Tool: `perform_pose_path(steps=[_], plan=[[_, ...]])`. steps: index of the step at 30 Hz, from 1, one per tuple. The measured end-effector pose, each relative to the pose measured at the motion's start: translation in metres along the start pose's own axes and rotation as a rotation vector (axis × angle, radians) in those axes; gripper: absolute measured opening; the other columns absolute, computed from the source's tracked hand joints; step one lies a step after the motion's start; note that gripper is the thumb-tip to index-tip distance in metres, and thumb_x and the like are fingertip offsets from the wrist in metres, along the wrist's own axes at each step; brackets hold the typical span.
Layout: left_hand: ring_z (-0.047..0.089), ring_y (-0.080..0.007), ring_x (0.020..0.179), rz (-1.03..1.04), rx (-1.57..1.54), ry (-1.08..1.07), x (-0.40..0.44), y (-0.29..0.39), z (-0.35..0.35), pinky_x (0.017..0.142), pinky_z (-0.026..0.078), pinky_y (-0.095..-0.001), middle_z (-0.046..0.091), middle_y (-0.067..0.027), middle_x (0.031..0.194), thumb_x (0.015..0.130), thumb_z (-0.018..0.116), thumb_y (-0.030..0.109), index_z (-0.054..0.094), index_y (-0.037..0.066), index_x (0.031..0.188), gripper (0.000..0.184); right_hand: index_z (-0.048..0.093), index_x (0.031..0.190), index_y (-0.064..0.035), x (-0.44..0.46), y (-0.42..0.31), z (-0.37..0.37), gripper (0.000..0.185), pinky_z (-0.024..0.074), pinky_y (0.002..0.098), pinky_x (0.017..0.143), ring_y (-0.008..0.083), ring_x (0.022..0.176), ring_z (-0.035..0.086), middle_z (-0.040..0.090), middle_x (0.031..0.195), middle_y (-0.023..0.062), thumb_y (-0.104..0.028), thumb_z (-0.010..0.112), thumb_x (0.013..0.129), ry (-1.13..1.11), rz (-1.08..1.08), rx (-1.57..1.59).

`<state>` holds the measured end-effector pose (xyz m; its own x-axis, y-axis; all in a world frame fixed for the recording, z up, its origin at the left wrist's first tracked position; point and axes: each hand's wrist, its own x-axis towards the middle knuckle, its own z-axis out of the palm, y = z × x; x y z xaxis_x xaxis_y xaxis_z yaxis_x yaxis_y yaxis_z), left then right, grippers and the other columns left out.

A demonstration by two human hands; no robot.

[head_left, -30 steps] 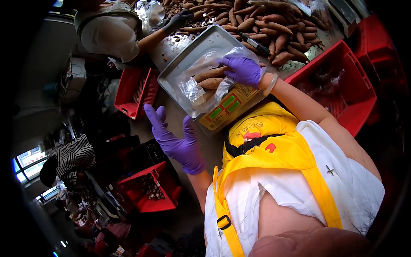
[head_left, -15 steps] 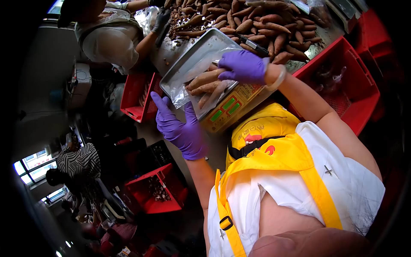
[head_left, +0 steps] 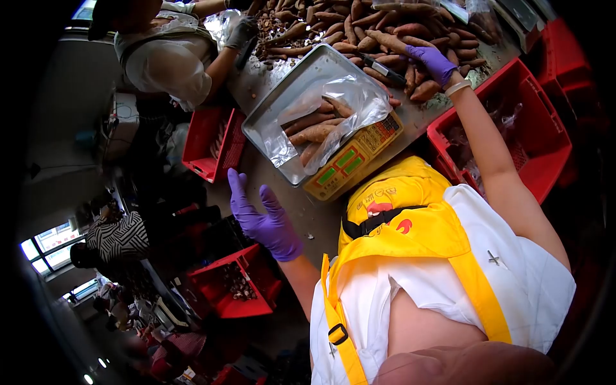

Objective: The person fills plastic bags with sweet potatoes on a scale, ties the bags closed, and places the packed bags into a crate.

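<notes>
My left hand, in a purple glove, is held beside the scale with its fingers apart and nothing in it. My right hand, also gloved, is at the pile of sweet potatoes, its fingers closed round the end of a long sweet potato. On the scale, a metal tray bears an open clear plastic bag with several sweet potatoes in it. Neither hand touches the bag.
Red crates stand right of the scale, left of it and lower left. A black-handled tool lies by the pile. A co-worker's gloved hand is at the upper left; other people are farther back.
My right hand has left the bag on the scale, moved up and right to the pile and closed on a sweet potato. My left hand has drawn slightly down, away from the tray.
</notes>
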<state>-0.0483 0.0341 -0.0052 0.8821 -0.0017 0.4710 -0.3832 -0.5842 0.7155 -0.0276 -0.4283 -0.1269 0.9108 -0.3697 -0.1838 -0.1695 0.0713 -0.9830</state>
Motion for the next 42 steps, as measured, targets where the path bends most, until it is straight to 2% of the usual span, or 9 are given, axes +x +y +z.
perform_pose_path(steps=[7,9,11,14,19,22,24,29,42], plan=[[0.055,-0.0236,0.115,0.048,0.016,-0.078,-0.003,0.007,0.016,0.1,0.042,-0.035,0.056,-0.0129,0.127,0.088,0.069,0.036,0.045,0.002,0.14,0.067,0.055,0.125,-0.0062,0.061,-0.016,0.0,0.04,0.0533,0.0252,0.078,0.0121,0.098,0.062,0.062,0.111,0.0061,-0.027,0.064,0.093,0.208,-0.07,0.115],[0.056,-0.0269,0.11,0.108,0.122,-0.079,-0.003,0.013,0.024,0.096,0.043,-0.0373,0.057,-0.0147,0.124,0.083,0.071,0.043,0.047,0.003,0.138,0.073,0.057,0.118,-0.013,0.047,-0.032,0.028,0.026,0.044,0.0217,0.042,0.012,0.062,0.058,0.062,0.081,0.0055,-0.03,0.053,0.099,0.387,-0.418,0.041],[0.058,-0.0308,0.103,0.213,0.4,-0.066,0.002,0.022,0.035,0.09,0.044,-0.0397,0.062,-0.0154,0.114,0.076,0.075,0.049,0.054,0.002,0.13,0.075,0.033,0.145,-0.0061,-0.014,-0.062,0.063,0.075,0.0489,0.0294,0.091,0.0165,0.109,0.057,0.046,0.138,0.0091,-0.035,0.071,0.087,0.218,-0.412,-0.269],[0.059,-0.0303,0.099,0.083,0.404,-0.19,0.007,-0.007,0.053,0.087,0.045,-0.0388,0.064,-0.0146,0.103,0.078,0.075,0.043,0.061,-0.001,0.119,0.061,0.021,0.15,-0.0046,-0.09,-0.062,0.141,0.112,0.026,0.0407,0.114,0.0333,0.137,0.035,0.035,0.148,0.0201,-0.056,0.078,0.068,0.05,-0.726,-0.815],[0.063,-0.0192,0.082,-0.519,-0.853,-0.324,0.032,0.011,0.025,0.08,0.047,-0.0312,0.068,-0.0093,0.085,0.089,0.06,0.011,0.067,-0.003,0.092,0.016,0.052,0.132,-0.0105,-0.105,-0.052,0.175,0.056,0.0418,0.0404,0.097,0.0328,0.115,0.054,0.058,0.124,0.0137,-0.028,0.071,0.082,0.123,-0.844,-0.781],[0.061,-0.0166,0.077,-0.42,-1.211,-0.389,0.039,-0.004,0.019,0.079,0.046,-0.0277,0.065,-0.013,0.103,0.095,0.052,0.025,0.06,-0.006,0.115,0.038,0.064,0.108,-0.0111,-0.099,-0.065,0.197,0.023,0.0493,0.0419,0.071,0.0363,0.082,0.063,0.064,0.088,0.0165,-0.013,0.063,0.085,-0.429,-0.887,-0.687],[0.06,-0.0155,0.076,-0.514,-1.263,-0.393,0.044,0.002,0.012,0.076,0.046,-0.026,0.064,-0.0138,0.108,0.095,0.052,0.031,0.054,-0.006,0.123,0.047,0.065,0.107,-0.0108,-0.073,-0.042,0.198,0.023,0.0503,0.0427,0.072,0.037,0.082,0.063,0.065,0.09,0.0176,-0.013,0.061,0.085,-0.51,-0.534,-0.997],[0.057,-0.0102,0.076,-0.545,-1.176,-0.451,0.044,0.006,0.006,0.066,0.042,-0.0191,0.062,-0.014,0.113,0.088,0.056,0.051,0.036,-0.006,0.142,0.081,0.066,0.104,-0.0108,-0.048,-0.017,0.209,0.022,0.052,0.0416,0.073,0.0365,0.081,0.064,0.065,0.091,0.0168,-0.016,0.059,0.084,-0.305,-0.641,-0.957],[0.056,-0.0104,0.083,-0.507,-1.072,-0.415,0.051,0.006,0.004,0.074,0.042,-0.0222,0.061,-0.0104,0.115,0.09,0.058,0.047,0.036,-0.004,0.142,0.076,0.069,0.113,-0.0111,-0.034,-0.02,0.253,0.042,0.0535,0.0385,0.076,0.0348,0.089,0.066,0.068,0.101,0.0166,-0.035,0.069,0.078,-0.456,-0.54,-0.872]])
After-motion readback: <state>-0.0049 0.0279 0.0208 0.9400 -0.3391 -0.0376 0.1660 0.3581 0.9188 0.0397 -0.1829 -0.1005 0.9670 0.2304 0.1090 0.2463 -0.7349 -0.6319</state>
